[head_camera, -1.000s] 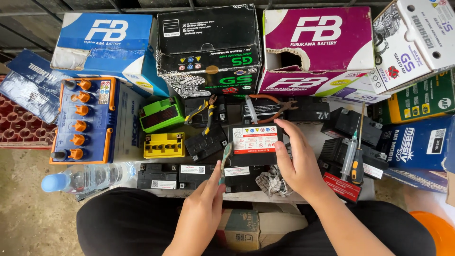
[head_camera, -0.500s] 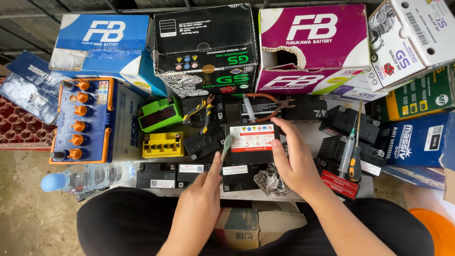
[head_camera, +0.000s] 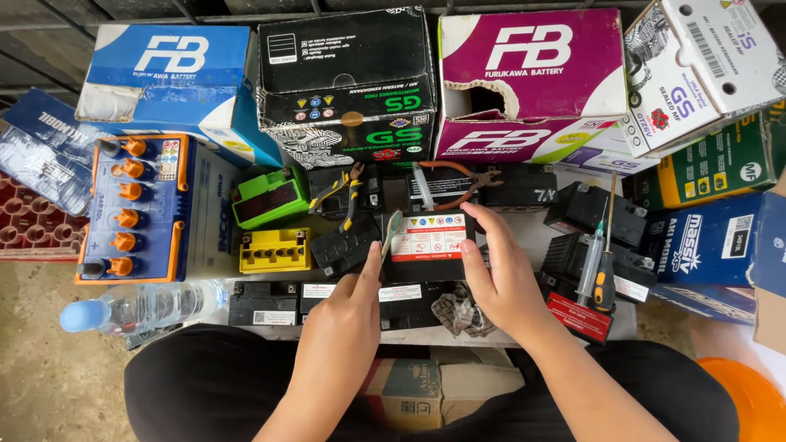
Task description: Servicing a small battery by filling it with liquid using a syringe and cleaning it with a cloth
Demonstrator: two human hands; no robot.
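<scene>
Black moulded plastic makes up the small battery at the middle of the cluttered bench, a boxy block with a glossy white and red label facing up. Its long axis runs left to right across the head view. The right hand clasps its right end, fingers curled over the far top edge and thumb on the near side. The left hand pinches a thin greyish strip between thumb and forefinger; the strip stands nearly upright, leaning right, at the battery's left edge.

Room is tight: another black battery sits just left, flat black batteries line the near edge, and a crumpled rag lies under the right palm. Pliers rest just beyond, a screwdriver with an orange and black handle lies to the right, and matt cardboard boxes wall the far side.
</scene>
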